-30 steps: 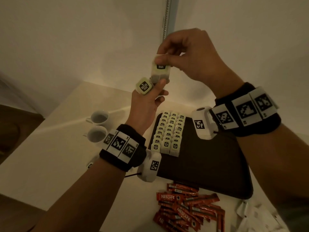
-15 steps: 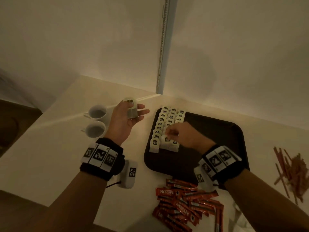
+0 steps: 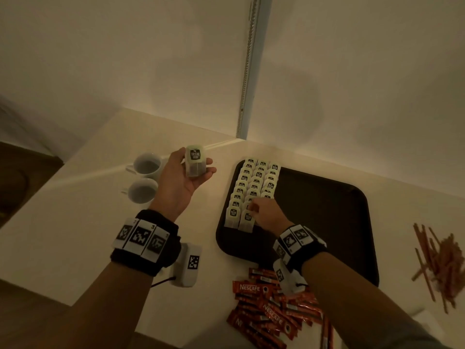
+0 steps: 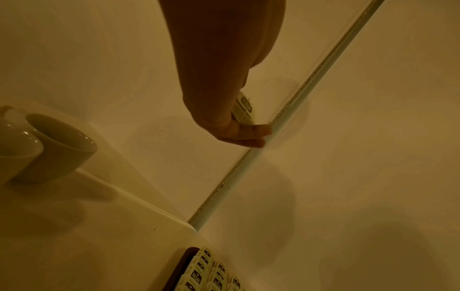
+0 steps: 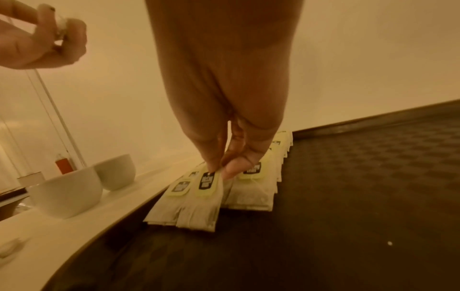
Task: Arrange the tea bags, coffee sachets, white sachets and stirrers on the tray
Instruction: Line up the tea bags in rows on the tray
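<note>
Coffee sachets [image 3: 274, 313]: a loose heap of red Nescafé sticks at the near edge of the tabletop, just in front of the tray.
Stirrers [image 3: 439, 267]: a scattered pile on the tabletop, off the tray's right edge.
Tray [image 3: 327, 222]: dark, with rounded corners, lying flat near the tabletop's far edge.
Right hand [image 3: 266, 215]: over the tray's left part, its fingertips [image 5: 230, 169] pinched together on the tag of the front tea bag [image 5: 201, 204] in the middle row.
Tea bag rows [image 3: 255, 187]: three overlapping rows along the tray's left edge, running from its far left corner towards the near side.
Left hand [image 3: 185, 180]: raised over the tabletop left of the tray, palm up, fingers curled round a single tea bag [image 3: 195, 163].
Cups [image 3: 144, 178]: two white cups on the tabletop, just left of the left hand.
</note>
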Demonstrator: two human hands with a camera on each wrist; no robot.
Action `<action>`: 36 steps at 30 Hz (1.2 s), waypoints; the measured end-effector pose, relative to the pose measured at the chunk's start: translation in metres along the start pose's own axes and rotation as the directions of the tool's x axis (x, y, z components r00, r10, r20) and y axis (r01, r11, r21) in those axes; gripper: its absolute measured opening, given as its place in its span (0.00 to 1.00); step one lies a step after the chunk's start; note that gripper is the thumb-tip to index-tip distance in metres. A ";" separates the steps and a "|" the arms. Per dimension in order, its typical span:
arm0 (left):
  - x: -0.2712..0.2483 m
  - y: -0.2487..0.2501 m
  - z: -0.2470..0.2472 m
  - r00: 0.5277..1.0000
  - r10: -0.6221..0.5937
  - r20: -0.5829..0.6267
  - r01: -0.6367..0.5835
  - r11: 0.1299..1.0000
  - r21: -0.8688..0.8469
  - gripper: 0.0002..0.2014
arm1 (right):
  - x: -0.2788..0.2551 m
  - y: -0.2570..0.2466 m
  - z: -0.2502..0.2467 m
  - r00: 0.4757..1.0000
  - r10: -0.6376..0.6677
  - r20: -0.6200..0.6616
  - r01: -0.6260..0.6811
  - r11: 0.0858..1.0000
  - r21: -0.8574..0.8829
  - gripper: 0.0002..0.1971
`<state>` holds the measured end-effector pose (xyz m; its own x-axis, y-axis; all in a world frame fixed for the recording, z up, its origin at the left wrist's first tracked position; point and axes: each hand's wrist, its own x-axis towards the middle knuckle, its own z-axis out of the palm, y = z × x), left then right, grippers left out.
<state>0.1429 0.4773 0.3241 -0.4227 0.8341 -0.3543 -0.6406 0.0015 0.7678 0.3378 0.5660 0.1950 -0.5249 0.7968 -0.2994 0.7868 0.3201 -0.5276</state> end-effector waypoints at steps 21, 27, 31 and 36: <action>-0.009 0.004 0.041 0.907 0.238 0.346 -0.323 0.922 0.213 0.11 | -0.016 -0.151 -0.154 0.808 -0.503 -0.308 0.573 0.792 0.210 0.05; -0.013 0.024 0.061 0.810 0.470 0.351 -0.521 0.851 0.062 0.09 | -0.037 -0.184 -0.213 0.767 -0.521 -0.375 0.611 0.771 0.178 0.04; -0.019 0.039 0.075 0.758 0.522 0.391 -0.546 0.836 -0.058 0.10 | -0.057 -0.200 -0.239 0.750 -0.560 -0.352 0.641 0.746 0.180 0.04; -0.025 0.045 0.089 0.761 0.493 0.422 -0.479 0.866 -0.147 0.11 | -0.067 -0.208 -0.249 0.735 -0.564 -0.376 0.657 0.731 0.188 0.04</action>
<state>0.1817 0.5061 0.4149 -0.3668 0.8683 0.3339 -0.4466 -0.4792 0.7556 0.2905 0.5738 0.5227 -0.7076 0.5979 0.3766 0.1693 0.6609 -0.7311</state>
